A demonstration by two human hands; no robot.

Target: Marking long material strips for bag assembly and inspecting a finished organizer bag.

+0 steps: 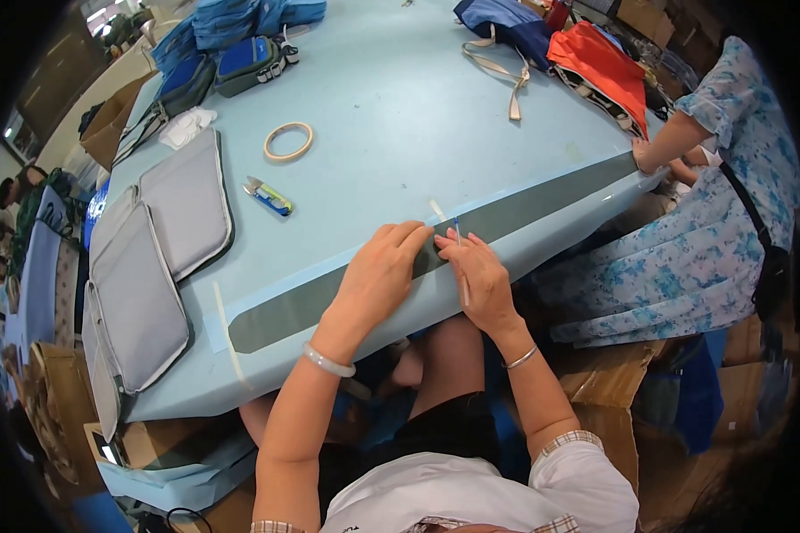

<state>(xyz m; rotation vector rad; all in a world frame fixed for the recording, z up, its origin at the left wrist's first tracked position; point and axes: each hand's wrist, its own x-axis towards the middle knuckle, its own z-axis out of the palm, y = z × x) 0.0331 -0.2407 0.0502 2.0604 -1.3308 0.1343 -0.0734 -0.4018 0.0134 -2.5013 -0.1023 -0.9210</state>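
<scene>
A long dark grey-green strip with rounded left end [284, 324] lies along the table's near edge over a light blue band. My left hand [382, 271] rests on it near the middle, fingers extended and lying on it, slightly bent. Just to its right, my right hand [478, 275] grips a slim pen-like tool [457, 226] with a blue upper end, upright over the strip. Cream tape pieces [225, 320] lie across the strip's left end and near its middle. Blue-and-yellow snips [268, 195] and a tape roll [290, 156] lie beyond my hands.
A light blue table [373, 107] bears grey padded panels [178, 200] at left, stacked blue bags [244, 62] behind, and red [600, 67] and navy [493, 22] bags at back right. A co-worker in floral clothing [711, 231] reaches onto the strip's right end. Cardboard boxes [604, 382] stand below.
</scene>
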